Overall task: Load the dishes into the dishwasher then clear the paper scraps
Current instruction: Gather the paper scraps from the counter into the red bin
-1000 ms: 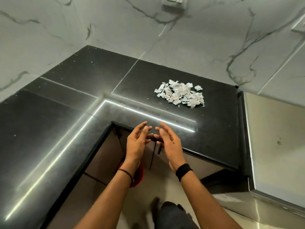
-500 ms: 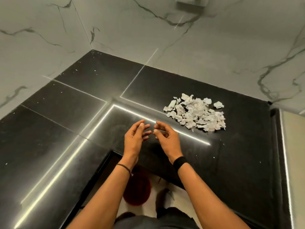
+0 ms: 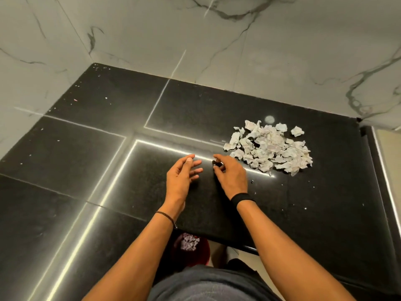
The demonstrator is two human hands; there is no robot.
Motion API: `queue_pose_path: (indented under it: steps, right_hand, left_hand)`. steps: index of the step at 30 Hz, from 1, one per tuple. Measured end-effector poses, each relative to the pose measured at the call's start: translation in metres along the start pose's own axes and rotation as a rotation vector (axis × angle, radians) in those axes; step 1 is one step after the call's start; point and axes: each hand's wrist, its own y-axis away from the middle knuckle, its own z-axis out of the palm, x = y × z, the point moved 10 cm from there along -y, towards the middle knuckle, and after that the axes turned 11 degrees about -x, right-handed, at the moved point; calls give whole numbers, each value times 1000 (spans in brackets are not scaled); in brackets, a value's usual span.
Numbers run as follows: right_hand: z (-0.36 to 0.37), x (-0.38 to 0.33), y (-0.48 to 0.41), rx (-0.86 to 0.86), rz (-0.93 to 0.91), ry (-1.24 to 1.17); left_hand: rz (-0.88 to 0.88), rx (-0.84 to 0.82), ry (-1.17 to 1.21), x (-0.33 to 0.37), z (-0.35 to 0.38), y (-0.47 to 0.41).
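Status: I have the left hand (image 3: pixel 182 177) and the right hand (image 3: pixel 231 173) over the black worktop (image 3: pixel 108 161). The palms are turned toward each other with a narrow gap between them. Neither hand holds anything: the left fingers are extended and relaxed, the right fingers loosely curled.

The paper scraps (image 3: pixel 271 148) lie in one heap on the worktop, just beyond and to the right of the right hand, untouched. I judge the facing palms are set to bracket the heap and gather it in one scoop.

A red bin (image 3: pixel 206 255) stands on the floor below the worktop edge, close to my body, with crumpled paper (image 3: pixel 189 243) inside. That position suits drawing a handful back over the edge and dropping it.

No dishes or dishwasher are in view, so I judge that scrap clearing is the step in hand.
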Motion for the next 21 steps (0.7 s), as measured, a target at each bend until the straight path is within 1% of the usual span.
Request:
queue_pose_path:
  steps: [4, 7, 8, 9, 11, 12, 14, 17, 21]
  right_hand:
    - [1, -8, -3, 59, -20, 120]
    - [8, -15, -5, 23, -44, 200]
    - [8, -13, -5, 15, -28, 166]
    - [5, -10, -2, 12, 14, 67]
    - [-6, -4, 11, 40, 98, -218]
    - [-13, -7, 21, 65, 106, -340]
    - [-23, -20, 41, 71, 71, -476]
    - [-38, -19, 63, 86, 76, -510]
    - [-83, 14, 76, 255, 148, -533]
  left_hand:
    - [-21, -23, 31, -3, -10, -12]
    - [-22, -52, 86, 1, -3, -18]
    - [-28, -55, 119, 1, 1, -20]
    - [-36, -50, 162, 0, 6, -22]
    - [-57, -54, 282, -4, 20, -27]
    - [-81, -76, 371, -9, 32, -30]
    - [-163, -143, 598, -18, 62, -32]
    - [-292, -249, 858, -29, 114, -24]
    - [-335, -280, 984, -38, 147, -19]
